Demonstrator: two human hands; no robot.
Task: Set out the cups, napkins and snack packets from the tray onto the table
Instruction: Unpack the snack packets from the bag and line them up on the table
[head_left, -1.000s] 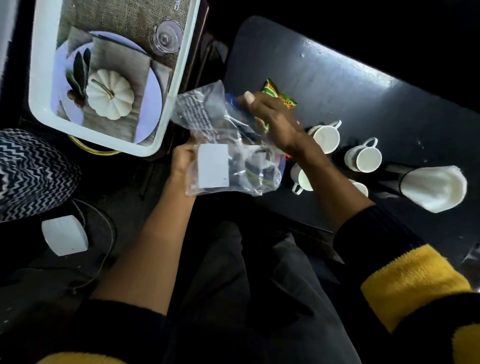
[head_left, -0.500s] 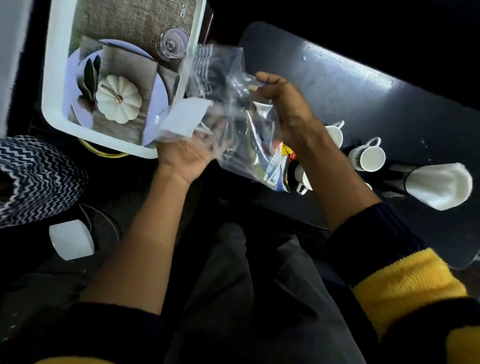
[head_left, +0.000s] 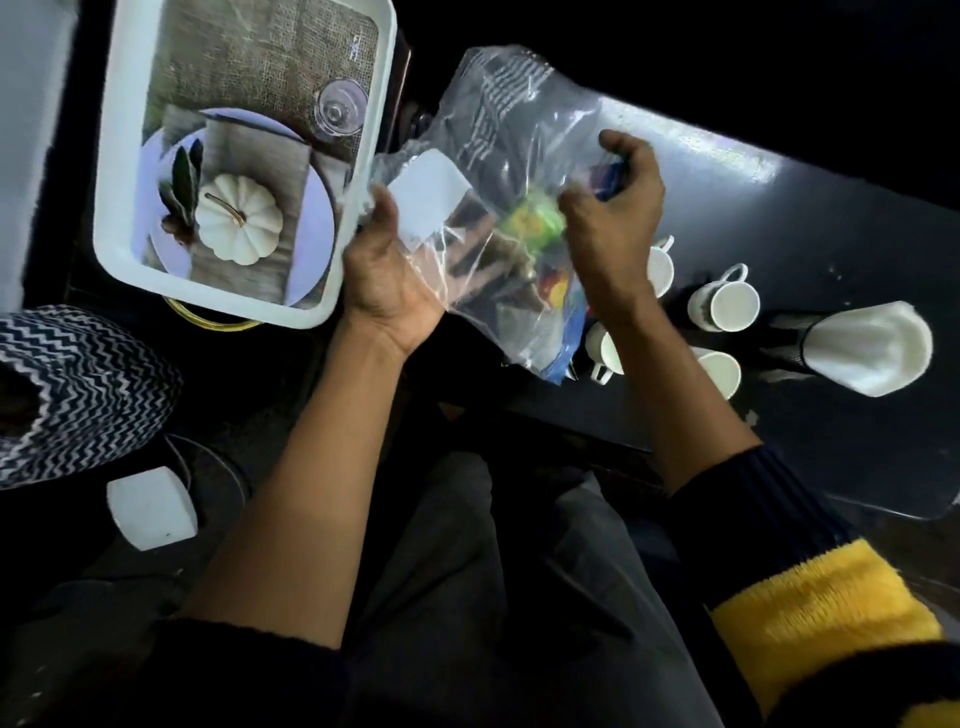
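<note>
Cups are sitting on the table (head_left: 857, 171) already, right of centre: 4 showing, one cup (head_left: 724, 306) w/ handle up, others partly hidden behind the right arm. Napkins (head_left: 872, 348) standing in a dark holder, far right, 1 bunch. Snack packets being worked now: clear bag (head_left: 498, 135) is hanging mid-frame over the table edge, left hand (head_left: 387, 270) spread under it, thumb pinching the near edge; right hand (head_left: 613, 202) closing on a blue packet (head_left: 608, 174) at the bag mouth. More colourful packets inside, count unclear. Tray (head_left: 117, 171), upper left, looking emptied of loose items. Judging: packets are what's left.
</note>
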